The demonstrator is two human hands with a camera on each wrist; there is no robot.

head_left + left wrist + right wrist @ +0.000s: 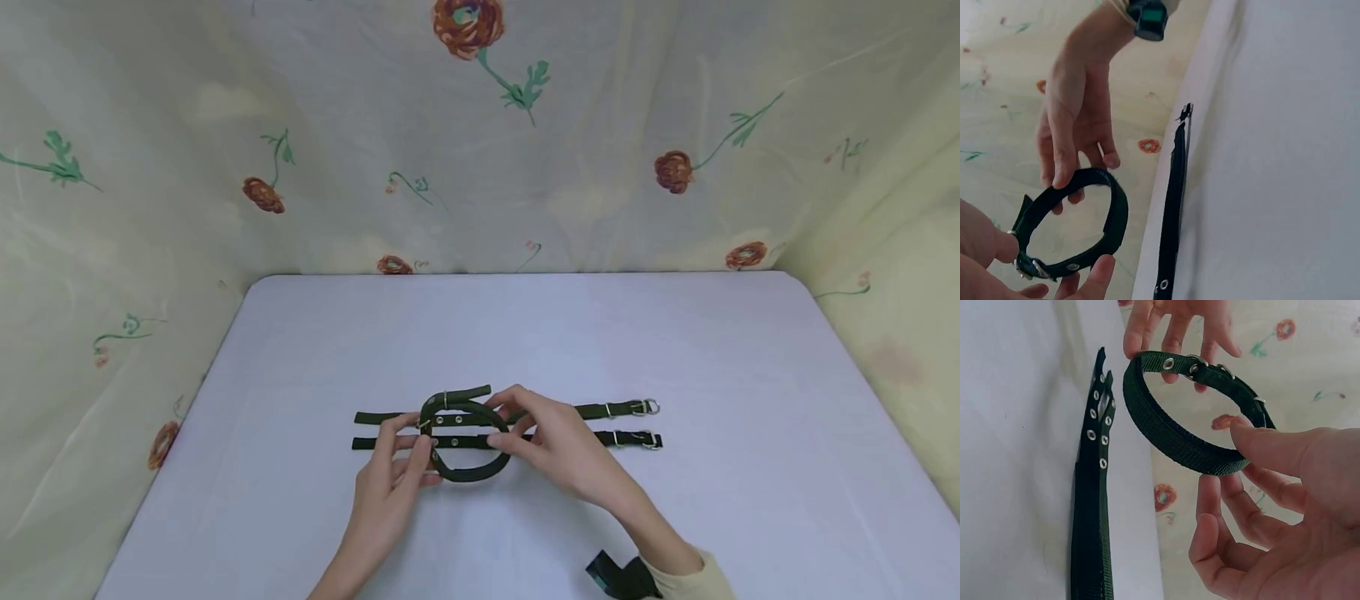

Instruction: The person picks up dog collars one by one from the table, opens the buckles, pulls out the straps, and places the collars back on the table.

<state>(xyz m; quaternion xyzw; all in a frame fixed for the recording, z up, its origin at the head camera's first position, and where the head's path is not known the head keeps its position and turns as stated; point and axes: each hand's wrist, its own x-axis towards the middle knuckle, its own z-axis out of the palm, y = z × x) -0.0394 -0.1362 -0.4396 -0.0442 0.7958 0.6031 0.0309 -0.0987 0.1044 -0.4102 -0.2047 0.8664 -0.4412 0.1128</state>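
Note:
Both hands hold up a dark green webbing collar, buckled into a loop, above the table. My left hand grips its left side by the metal buckle, where the loose strap end sticks out. On the opposite side, my right hand pinches the band between thumb and fingers, as the right wrist view shows. Beneath the loop, two more dark green collars lie straight and side by side: a rear collar and a front collar. Metal eyelets show on their left parts, buckles at their right ends; the hands and loop partly cover them.
The white table spreads around the collars. Flower-printed cloth hangs behind the table and along both sides. A dark wrist device sits at the right sleeve, near the front.

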